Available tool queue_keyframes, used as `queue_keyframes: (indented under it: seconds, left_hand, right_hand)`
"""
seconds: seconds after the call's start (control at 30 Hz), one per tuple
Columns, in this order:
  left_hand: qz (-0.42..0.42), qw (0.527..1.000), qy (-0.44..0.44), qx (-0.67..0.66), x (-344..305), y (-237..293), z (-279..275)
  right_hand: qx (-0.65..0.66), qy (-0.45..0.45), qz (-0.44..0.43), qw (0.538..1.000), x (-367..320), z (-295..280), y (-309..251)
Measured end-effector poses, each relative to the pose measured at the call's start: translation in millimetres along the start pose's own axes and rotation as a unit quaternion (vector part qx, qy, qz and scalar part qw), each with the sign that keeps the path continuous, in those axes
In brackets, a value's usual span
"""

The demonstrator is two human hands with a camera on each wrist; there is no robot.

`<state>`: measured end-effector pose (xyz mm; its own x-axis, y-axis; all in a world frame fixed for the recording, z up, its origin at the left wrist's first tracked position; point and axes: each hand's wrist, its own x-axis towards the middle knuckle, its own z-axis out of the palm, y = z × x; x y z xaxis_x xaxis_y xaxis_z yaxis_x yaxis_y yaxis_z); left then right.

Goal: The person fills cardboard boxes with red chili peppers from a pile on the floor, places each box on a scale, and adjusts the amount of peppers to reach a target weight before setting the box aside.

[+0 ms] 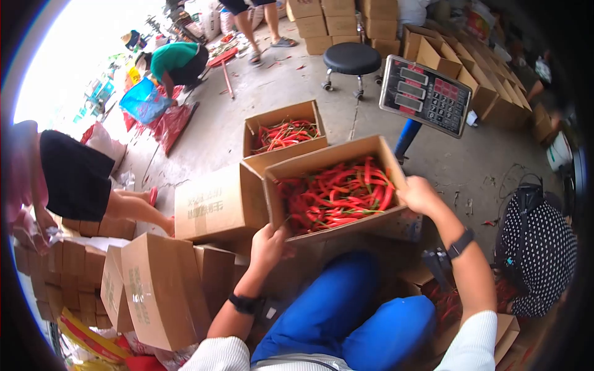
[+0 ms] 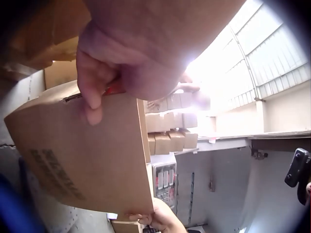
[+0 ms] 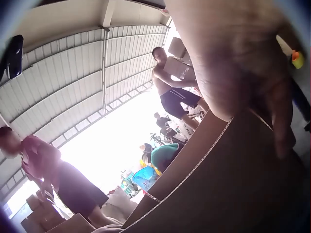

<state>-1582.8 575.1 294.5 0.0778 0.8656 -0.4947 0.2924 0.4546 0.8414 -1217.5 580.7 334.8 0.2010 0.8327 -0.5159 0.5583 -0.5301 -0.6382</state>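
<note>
Long red chili peppers (image 1: 337, 191) with green stems fill a cardboard box (image 1: 346, 227), tilted above the person's knees in the head view. My left hand (image 1: 268, 247) grips its near left corner. At the right end, my right hand (image 1: 421, 195) holds the edge. In the left wrist view, the left hand's fingers (image 2: 92, 94) hook over the box's edge, and printing marks the cardboard. The right wrist view has the right hand (image 3: 243, 73) on the box's rim, its inside hidden there. Just behind stands another box (image 1: 250, 133) of chili peppers.
A digital scale display (image 1: 427, 96) rises behind the box, near a black stool (image 1: 352, 59). Closed cartons (image 1: 207, 201) stand left. A person in dark shorts (image 1: 74, 176) stands left; another in polka dots (image 1: 538, 253) crouches right. Stacked boxes (image 1: 464, 62) line the back right.
</note>
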Motion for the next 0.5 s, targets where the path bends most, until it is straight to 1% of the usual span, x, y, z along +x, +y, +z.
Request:
queue_keyframes:
  seconds: [0.07,0.1,0.13,0.23,0.33,0.37,0.47,0.5]
  left_hand:
    - [-0.018,0.998,0.036,-0.041,5.6,-18.0,-9.1]
    - [-0.023,0.997,0.048,-0.053,7.2,-24.7,-9.2]
    - [-0.026,0.996,0.062,-0.066,11.2,-29.1,-9.6]
    - [-0.013,0.989,0.101,-0.108,30.2,-40.9,-4.1]
    - [-0.030,0.984,0.115,-0.136,46.2,-40.4,1.2]
    - [-0.038,0.983,0.115,-0.139,49.8,-41.1,1.0]
    - [-0.025,0.982,0.150,-0.115,65.7,-55.6,1.9]
    - [-0.025,0.980,0.149,-0.130,64.3,-58.8,4.4]
  right_hand:
    - [-0.047,0.019,-0.038,0.998,17.7,7.7,-30.6]
    - [-0.086,0.015,-0.047,0.995,30.7,11.6,-42.1]
    - [-0.125,0.011,-0.059,0.990,45.0,16.6,-50.4]
    - [-0.153,0.057,-0.103,0.981,91.4,35.4,-58.4]
    - [-0.126,0.051,-0.079,0.988,116.7,38.9,-73.4]
    - [-0.136,0.043,-0.083,0.986,129.7,40.7,-72.7]
    - [-0.183,0.051,-0.097,0.977,145.6,46.6,-80.9]
    - [-0.152,0.054,-0.091,0.983,152.0,47.7,-78.5]
